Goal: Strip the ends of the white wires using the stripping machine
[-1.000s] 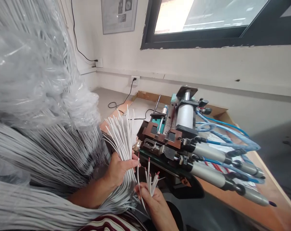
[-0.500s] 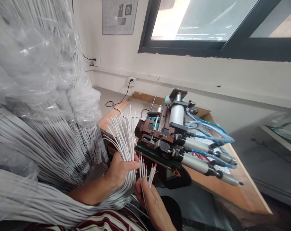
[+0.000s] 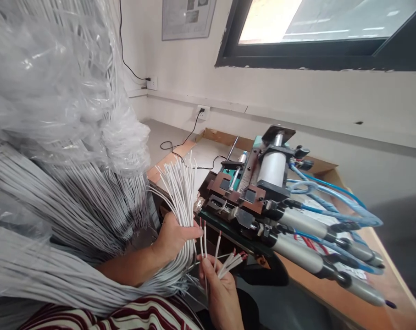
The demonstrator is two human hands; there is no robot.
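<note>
My left hand is closed around a thick bundle of white cables, whose ends fan out above the fist. Their long lengths run down past my forearm and off to the left. Just to the right, my right hand grips several separate white cables, with reddish inner wires showing at their tips. Two of these stand upright by my left thumb, one leans near the machine edge, and the others splay to the right. Beyond both hands sits a pneumatic machine with metal cylinders and brown clamp plates.
Large hanks of grey-white cable wrapped in clear plastic hang on the left. Blue air hoses loop behind the machine on a wooden-edged table. A black power cord runs to a wall socket.
The cables in my right hand have spread apart, some tilting further right. My left hand keeps its hold on the bundle. The camera view has shifted, moving the machine rightward in the picture.
</note>
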